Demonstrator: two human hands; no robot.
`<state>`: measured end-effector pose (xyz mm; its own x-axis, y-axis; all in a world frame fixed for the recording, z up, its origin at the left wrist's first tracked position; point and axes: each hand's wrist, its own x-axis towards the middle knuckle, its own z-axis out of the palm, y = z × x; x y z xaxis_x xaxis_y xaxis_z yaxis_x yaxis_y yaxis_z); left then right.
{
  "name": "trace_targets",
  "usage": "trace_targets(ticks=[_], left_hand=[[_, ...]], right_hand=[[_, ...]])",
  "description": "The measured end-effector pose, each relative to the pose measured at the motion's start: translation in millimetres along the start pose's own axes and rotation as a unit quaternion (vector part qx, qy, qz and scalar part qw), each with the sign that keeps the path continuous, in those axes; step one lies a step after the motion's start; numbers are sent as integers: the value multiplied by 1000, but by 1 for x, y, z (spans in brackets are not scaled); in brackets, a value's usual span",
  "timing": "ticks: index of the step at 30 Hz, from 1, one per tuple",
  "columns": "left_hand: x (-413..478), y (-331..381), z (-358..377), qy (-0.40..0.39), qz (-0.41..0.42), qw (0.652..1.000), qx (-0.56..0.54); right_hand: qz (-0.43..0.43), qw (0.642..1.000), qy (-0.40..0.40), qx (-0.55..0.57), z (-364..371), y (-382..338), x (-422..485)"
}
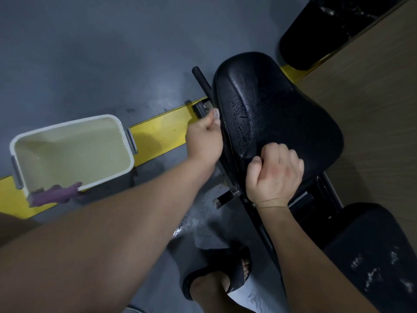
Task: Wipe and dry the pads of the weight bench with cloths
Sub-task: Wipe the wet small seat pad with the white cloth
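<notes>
The black seat pad (279, 111) of the weight bench fills the centre, its surface wet with beads of water. My left hand (204, 140) is at the pad's left edge, closed on a small pale cloth (216, 114) that peeks out past my fingers. My right hand (274, 175) rests as a closed fist on the pad's near end, with nothing visible in it. A second black pad (374, 251), streaked with wet marks, lies at the lower right. A purple cloth (54, 195) hangs over the rim of a white bucket (129, 154).
The bucket holds cloudy water and stands on the grey floor over a yellow line (162, 125). Black frame bars and a knob (225, 196) sit under the seat. A sandalled foot (225, 274) is below. A wooden floor (372, 109) lies right; another black pad (316, 35) is beyond.
</notes>
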<state>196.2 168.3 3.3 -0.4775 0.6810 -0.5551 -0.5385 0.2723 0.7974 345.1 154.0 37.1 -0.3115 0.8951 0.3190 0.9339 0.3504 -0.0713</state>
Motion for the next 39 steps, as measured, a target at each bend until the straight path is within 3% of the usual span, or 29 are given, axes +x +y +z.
trace_targets(ticks=[3, 8, 15, 21, 27, 32, 39], left_hand=[[10, 11, -1, 3, -2, 1000, -25], [-48, -12, -8, -23, -14, 999, -36], [14, 20, 2, -5, 55, 998, 27], [-97, -36, -20, -67, 114, 985, 111], [-124, -46, -18, -90, 27, 995, 21], [-90, -32, -25, -82, 56, 994, 47], [-64, -1, -17, -52, 19, 998, 13]], right_hand=[[4, 1000, -6, -1, 0, -1, 1], [1, 1000, -2, -4, 0, -1, 0], [6, 1000, -5, -6, 1, -2, 1], [4, 1000, -3, -8, 1, -2, 0], [17, 1000, -5, -6, 3, -2, 1], [15, 1000, -19, -17, -1, -4, 1], [18, 998, -53, 5, -25, -14, 10]])
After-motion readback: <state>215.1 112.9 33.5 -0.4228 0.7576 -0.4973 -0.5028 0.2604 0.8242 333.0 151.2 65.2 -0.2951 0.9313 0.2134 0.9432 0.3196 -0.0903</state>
